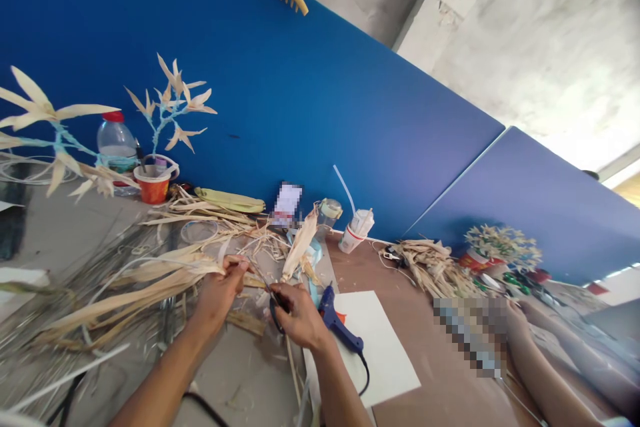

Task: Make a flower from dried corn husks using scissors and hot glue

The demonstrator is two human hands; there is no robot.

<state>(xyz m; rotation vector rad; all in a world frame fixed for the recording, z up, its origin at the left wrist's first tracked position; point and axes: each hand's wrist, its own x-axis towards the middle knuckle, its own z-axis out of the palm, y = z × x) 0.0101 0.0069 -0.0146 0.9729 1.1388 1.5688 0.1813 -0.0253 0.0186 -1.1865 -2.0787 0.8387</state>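
My left hand (227, 283) is closed in a pinch on a pale strip of dried corn husk (223, 252); the part between the fingertips is mostly hidden. Just to its right, my right hand (297, 313) grips a pair of scissors (265, 280) by the black handles, blades pointing up and left toward the left fingertips. Long dried husks (135, 300) spread over the table left of my left hand. Beyond my right hand a large husk (301, 243) stands tilted. A blue glue gun (343, 327) lies close to the right wrist on a white sheet (385, 353).
Along the blue partition (300, 107) stand a husk-flower stem in a red cup (153, 187), a bottle (116, 143), a phone (287, 205), a glass jar (330, 210) and a white cup (355, 233). Another person's arms (545, 353) rest at the right, near a husk pile (435, 267).
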